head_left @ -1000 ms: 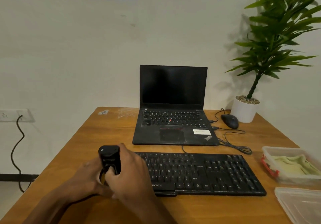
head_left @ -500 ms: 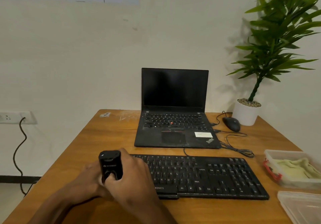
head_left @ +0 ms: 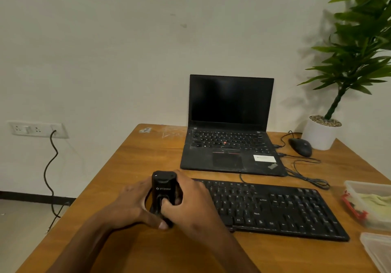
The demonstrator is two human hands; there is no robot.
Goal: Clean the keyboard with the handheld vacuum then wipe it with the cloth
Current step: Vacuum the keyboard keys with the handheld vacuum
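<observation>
Both hands hold a small black handheld vacuum (head_left: 164,190) upright at the left end of the keyboard (head_left: 273,209), low in the view toward 7 o'clock from the centre. The left hand (head_left: 131,205) wraps round the vacuum from its left side, thumb lying along the table (head_left: 131,160) edge of the device. The right hand (head_left: 190,200) grasps it from the right, fingers curled behind the body and the thumb pressed on the front, just under the printed logo. The right hand covers the leftmost keys, so whether the vacuum's base touches the keyboard or the table cannot be told.

The keyboard lies flat across the near part of the wooden table, its long side running from 9 to 3 o'clock, with a thin cable leaving its far edge. Behind it, at 12 o'clock, an open laptop (head_left: 230,133) faces the person, screen dark. At 2 o'clock from the keyboard a black mouse (head_left: 300,146) sits beside a white pot holding a green plant (head_left: 357,46), and loose cables trail between mouse and laptop.

At 3 o'clock, just beyond the keyboard's right end, a clear plastic box (head_left: 351,188) with a red clip holds a pale yellow-green cloth (head_left: 374,200). A clear lid (head_left: 376,249) lies near it at 4 o'clock, cut off by the frame edge.

On the wall at 9 o'clock, a socket plate (head_left: 36,128) has a black cord hanging from it to the floor.
</observation>
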